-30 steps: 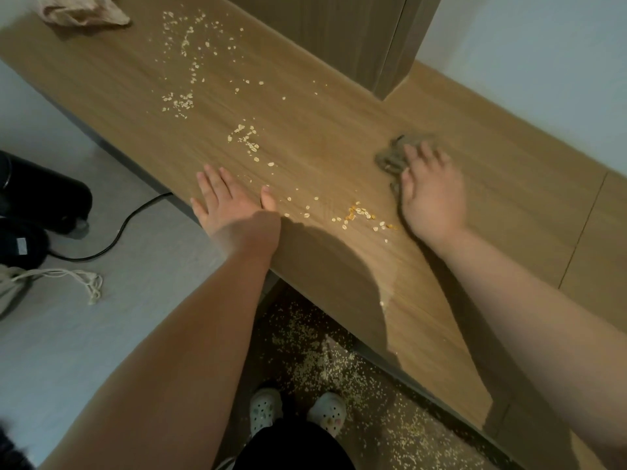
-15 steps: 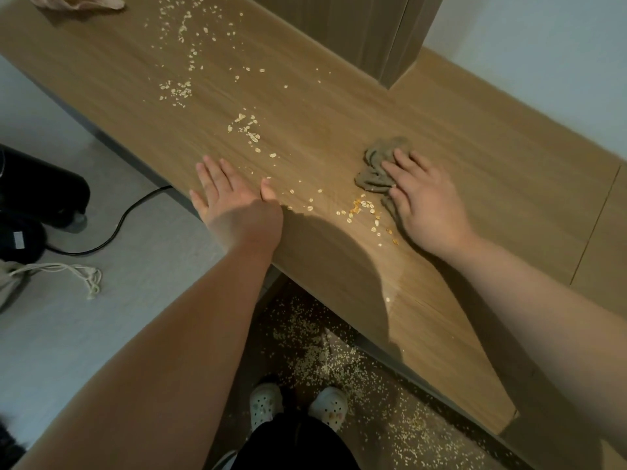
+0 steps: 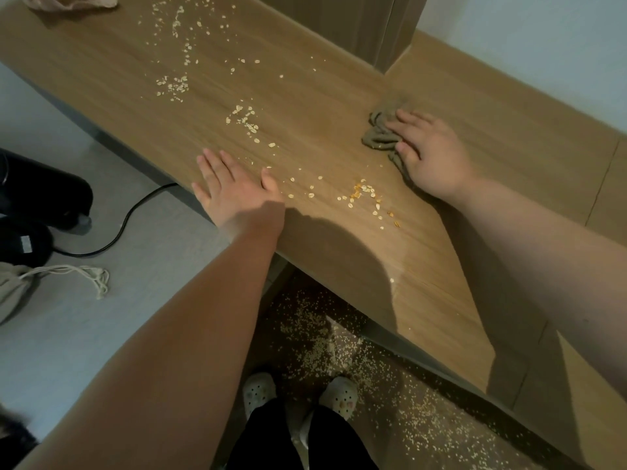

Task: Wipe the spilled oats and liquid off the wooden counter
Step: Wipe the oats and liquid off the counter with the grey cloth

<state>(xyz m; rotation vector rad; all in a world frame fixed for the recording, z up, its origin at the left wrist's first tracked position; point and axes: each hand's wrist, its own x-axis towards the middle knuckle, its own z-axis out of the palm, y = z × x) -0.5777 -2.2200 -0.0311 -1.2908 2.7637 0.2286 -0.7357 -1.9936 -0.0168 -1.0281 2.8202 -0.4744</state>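
Note:
Oats [image 3: 364, 196] lie scattered along the wooden counter [image 3: 322, 106], with a wetter orange-tinted cluster between my hands and more flakes trailing to the far left. My right hand [image 3: 427, 154] presses a crumpled grey-brown cloth [image 3: 380, 134] flat on the counter, to the right of the cluster. At the counter's front edge my left hand [image 3: 234, 188] lies flat, palm down with fingers spread, holding nothing. A faint wet sheen shows on the wood near the front edge.
A beige cloth [image 3: 68, 1] lies at the counter's far left. A wooden cabinet [image 3: 366, 25] stands at the back. Many oats cover the dark floor [image 3: 339, 340] by my feet. Black appliances with a cable [image 3: 129, 218] and a drawstring bag [image 3: 20, 290] sit on the floor at left.
My right hand pulled the cloth left and nearer to the oat cluster, then slid back to the right and farther away. My left hand stayed flat at the counter's edge.

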